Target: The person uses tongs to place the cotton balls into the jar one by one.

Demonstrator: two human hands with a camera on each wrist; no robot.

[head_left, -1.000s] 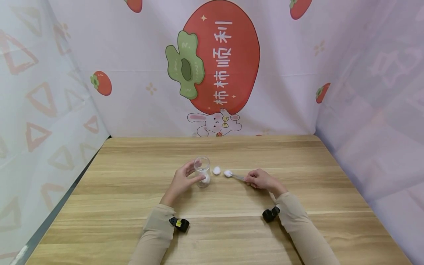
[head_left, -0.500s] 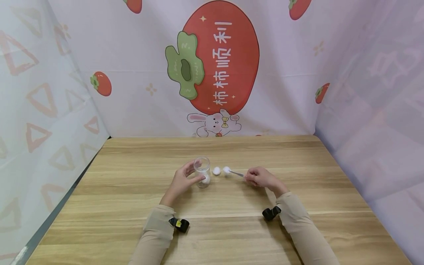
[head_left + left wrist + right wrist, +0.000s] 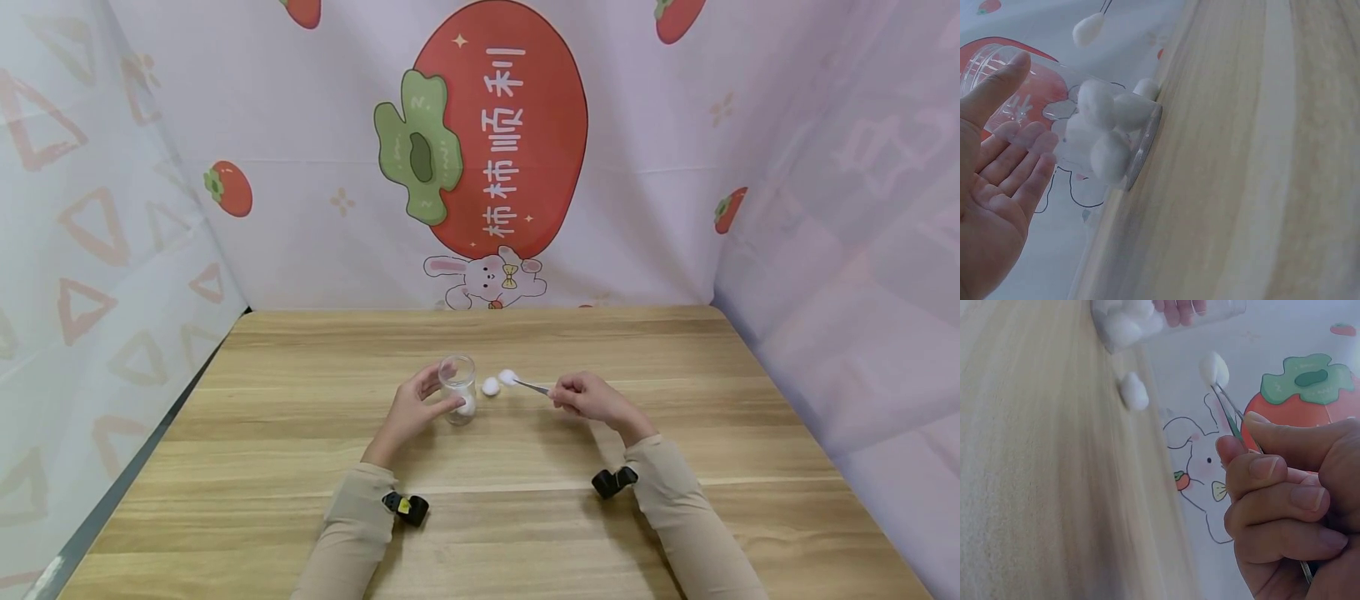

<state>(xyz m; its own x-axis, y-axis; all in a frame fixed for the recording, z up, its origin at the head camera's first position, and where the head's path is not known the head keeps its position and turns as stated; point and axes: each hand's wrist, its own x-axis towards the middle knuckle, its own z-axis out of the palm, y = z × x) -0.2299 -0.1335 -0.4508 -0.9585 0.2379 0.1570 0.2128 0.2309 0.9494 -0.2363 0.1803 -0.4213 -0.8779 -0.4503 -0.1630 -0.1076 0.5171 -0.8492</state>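
A clear jar (image 3: 457, 385) with several cotton balls (image 3: 1110, 156) inside stands upright on the table. My left hand (image 3: 417, 404) holds it from the left, thumb on the near side and fingers behind. My right hand (image 3: 592, 397) pinches metal tweezers (image 3: 534, 387) between thumb and index finger, the other fingers curled. In the tweezer tips is a cotton ball (image 3: 1214, 370), held above the table, right of the jar. Another cotton ball (image 3: 1134, 391) lies on the table just right of the jar.
The wood-grain table (image 3: 480, 533) reaches back to a white cloth (image 3: 300, 250) with a printed persimmon and rabbit. Patterned cloth walls (image 3: 97, 250) stand at the left and right. Black wrist cameras (image 3: 614, 482) sit on both forearms.
My right hand has raised the tweezers with the cotton ball off the table and shifted them slightly left, towards the jar. The left hand and jar have stayed in place.
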